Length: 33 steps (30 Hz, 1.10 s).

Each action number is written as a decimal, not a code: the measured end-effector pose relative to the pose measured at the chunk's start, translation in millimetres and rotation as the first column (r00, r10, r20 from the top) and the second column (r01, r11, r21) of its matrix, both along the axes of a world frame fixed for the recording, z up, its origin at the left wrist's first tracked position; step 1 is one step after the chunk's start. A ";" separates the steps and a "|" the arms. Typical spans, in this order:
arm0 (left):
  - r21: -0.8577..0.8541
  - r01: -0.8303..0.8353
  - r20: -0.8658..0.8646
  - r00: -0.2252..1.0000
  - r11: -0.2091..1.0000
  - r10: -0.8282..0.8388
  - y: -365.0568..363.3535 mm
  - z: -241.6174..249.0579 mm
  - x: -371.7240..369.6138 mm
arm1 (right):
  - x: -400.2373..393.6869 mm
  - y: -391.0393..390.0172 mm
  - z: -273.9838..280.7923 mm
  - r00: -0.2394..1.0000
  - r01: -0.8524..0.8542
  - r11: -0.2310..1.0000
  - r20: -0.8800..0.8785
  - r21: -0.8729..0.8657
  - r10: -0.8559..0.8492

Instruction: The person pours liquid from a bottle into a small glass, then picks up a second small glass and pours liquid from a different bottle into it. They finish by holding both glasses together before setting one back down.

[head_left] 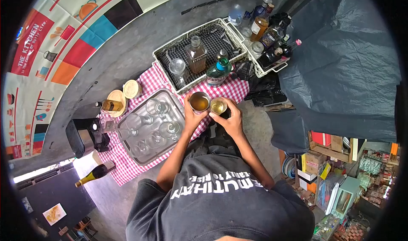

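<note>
My left hand (pixel 193 121) is wrapped round a metal cup (pixel 199 101) with amber-brown liquid in it. In my right hand (pixel 230 121) is a small glass (pixel 218 106) of pale yellow liquid, its rim close beside the cup's. Both are held upright in front of my chest, near the edge of the checked cloth. Just beyond them a green-tinted bottle with a teal cap (pixel 218 72) stands by the wire rack. Left of my left hand lies a grey metal tray (pixel 142 161) bearing several clear stemmed glasses (pixel 169 129).
A white wire rack (pixel 170 47) holds a square glass bottle (pixel 196 56) and a stemmed glass (pixel 178 69). Several liquor bottles (pixel 272 36) crowd a smaller rack at back right. A dark wine bottle (pixel 97 173) lies at the cloth's left edge, with lidded tubs (pixel 132 88) behind the tray.
</note>
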State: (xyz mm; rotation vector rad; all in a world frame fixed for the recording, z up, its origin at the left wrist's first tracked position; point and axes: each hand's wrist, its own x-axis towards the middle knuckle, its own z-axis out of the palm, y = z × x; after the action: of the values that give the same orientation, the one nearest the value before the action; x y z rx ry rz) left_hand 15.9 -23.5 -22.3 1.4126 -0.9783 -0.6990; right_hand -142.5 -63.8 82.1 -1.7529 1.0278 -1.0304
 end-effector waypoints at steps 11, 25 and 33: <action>-0.014 0.175 0.170 0.971 0.985 -0.170 23.4 47.5 -4.3 | -2.9 10.0 16.8 0.999 -0.029 0.995 -0.034 -0.100 0.026; -0.024 0.283 0.001 0.959 0.959 -0.283 44.2 48.6 -10.3 | -9.7 24.0 18.2 0.996 -0.055 0.995 -0.069 -0.088 0.049; 0.001 0.306 0.044 0.951 0.952 -0.306 39.5 45.9 -13.4 | -12.3 23.2 11.8 0.991 -0.077 0.988 -0.122 -0.134 0.061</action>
State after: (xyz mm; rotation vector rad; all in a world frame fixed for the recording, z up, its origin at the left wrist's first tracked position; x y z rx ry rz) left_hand 2.5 16.0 23.6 1.2875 -1.2494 -0.8941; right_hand -154.8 -40.6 93.9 -1.9683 0.9794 -0.9850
